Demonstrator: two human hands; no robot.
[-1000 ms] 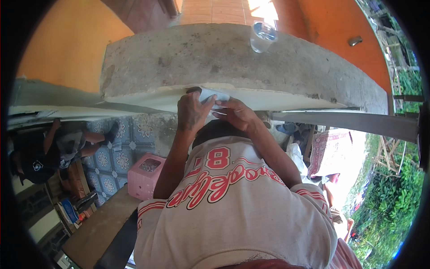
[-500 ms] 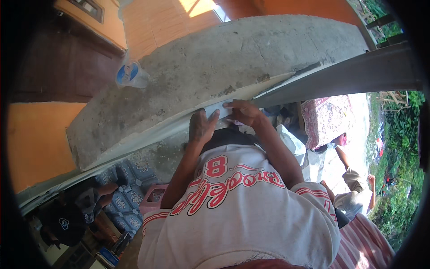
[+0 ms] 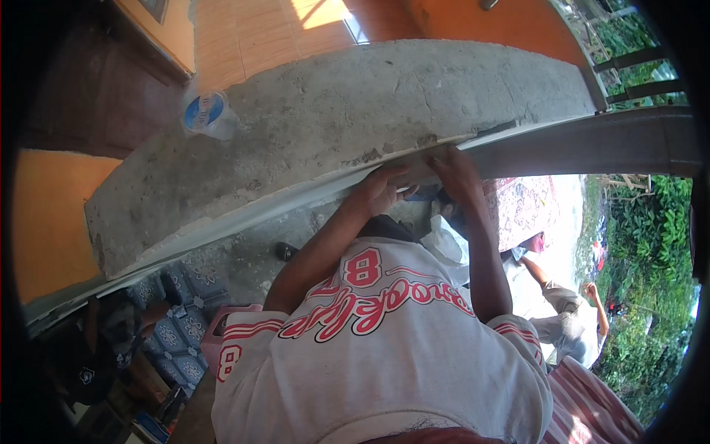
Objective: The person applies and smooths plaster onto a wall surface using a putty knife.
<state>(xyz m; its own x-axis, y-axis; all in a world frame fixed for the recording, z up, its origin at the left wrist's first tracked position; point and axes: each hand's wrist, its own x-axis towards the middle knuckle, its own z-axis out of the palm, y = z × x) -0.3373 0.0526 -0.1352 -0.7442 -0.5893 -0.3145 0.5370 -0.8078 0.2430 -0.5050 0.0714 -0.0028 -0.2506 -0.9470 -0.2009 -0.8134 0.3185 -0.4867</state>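
Both my arms reach up to the lower edge of a rough grey concrete slab (image 3: 355, 118). My left hand (image 3: 379, 191) has its fingers curled against the pale strip (image 3: 244, 214) that runs along that edge. My right hand (image 3: 457, 174) is close beside it, fingers laid over the same edge. Between the two hands sits a small pale object (image 3: 418, 180), pinched by both and mostly hidden by the fingers. I wear a white jersey with red lettering (image 3: 384, 333).
A clear plastic bottle with a blue label (image 3: 208, 115) stands on the slab, far left of my hands. A dark beam (image 3: 592, 140) runs off to the right. Below are a pink crate (image 3: 216, 334), blue patterned tiles (image 3: 177, 325), a crouching person (image 3: 573, 322) and green bushes (image 3: 651, 266).
The view has swung, so the slab now tilts and the bottle sits at the upper left. My hands have slid right along the slab's edge, still close together on the pale object.
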